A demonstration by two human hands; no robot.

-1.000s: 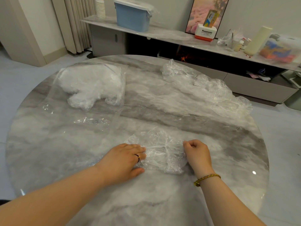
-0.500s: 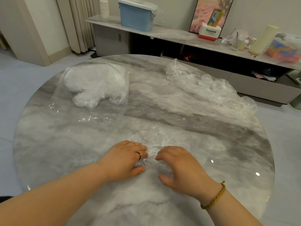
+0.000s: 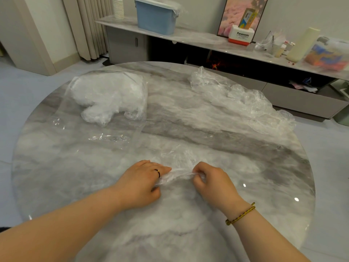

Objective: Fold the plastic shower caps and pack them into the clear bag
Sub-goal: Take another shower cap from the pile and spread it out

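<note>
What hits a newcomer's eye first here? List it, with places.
Near the front edge of the marble table, the left hand and right hand hold a crumpled shower cap drawn taut between them. At far left lies the clear bag, stuffed with white folded caps; at far right sprawls a loose pile of shower caps.

Over the near part of the marble table (image 3: 56, 167), the left hand (image 3: 140, 184) wears a thin dark ring (image 3: 158, 173) with a small yellow spot. The right hand (image 3: 213, 183) has a braided cord bracelet (image 3: 240, 214) at its wrist, yellow flecked with dark.
</note>
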